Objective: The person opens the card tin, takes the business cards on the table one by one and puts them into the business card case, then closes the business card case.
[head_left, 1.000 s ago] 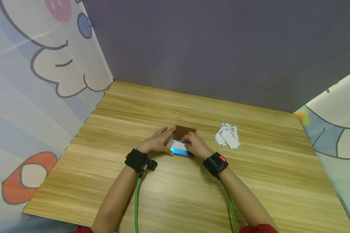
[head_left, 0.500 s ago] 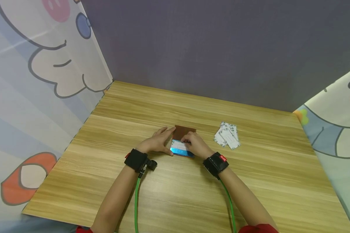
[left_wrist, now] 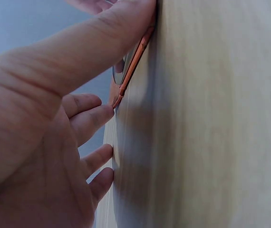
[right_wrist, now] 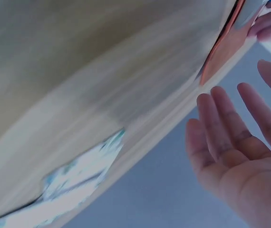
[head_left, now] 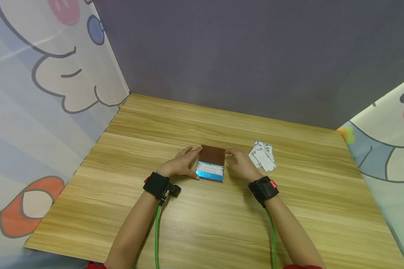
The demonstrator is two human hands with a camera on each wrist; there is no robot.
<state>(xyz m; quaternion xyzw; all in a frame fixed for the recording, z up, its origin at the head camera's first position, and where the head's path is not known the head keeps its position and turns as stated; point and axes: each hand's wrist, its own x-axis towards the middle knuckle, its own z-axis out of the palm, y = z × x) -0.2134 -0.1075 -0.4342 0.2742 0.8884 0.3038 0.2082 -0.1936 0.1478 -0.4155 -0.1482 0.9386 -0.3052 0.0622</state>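
A brown leather-like card holder [head_left: 213, 154] lies flat on the table. Across its lower half, a white card [head_left: 210, 166] with a leafy border sits with a shiny blue strip [head_left: 208, 176] along its bottom. My left hand [head_left: 181, 164] is spread at the holder's left side, thumb by the lower corner and index finger at the upper one. In the left wrist view the holder's edge [left_wrist: 134, 61] runs up behind the thumb. My right hand [head_left: 242, 164] is beside the holder's right edge, holding nothing; the right wrist view shows its fingers [right_wrist: 230, 126] loosely extended.
Several white leafy-bordered cards [head_left: 265, 160] lie overlapping on the table to the right of my right hand. A grey panel [head_left: 229, 59] stands along the table's back edge. Green cables [head_left: 157, 231] trail from both wrist straps.
My right hand has lifted off the card and moved right, past the holder's edge, uncovering the card and blue strip. The left hand has stayed in place.
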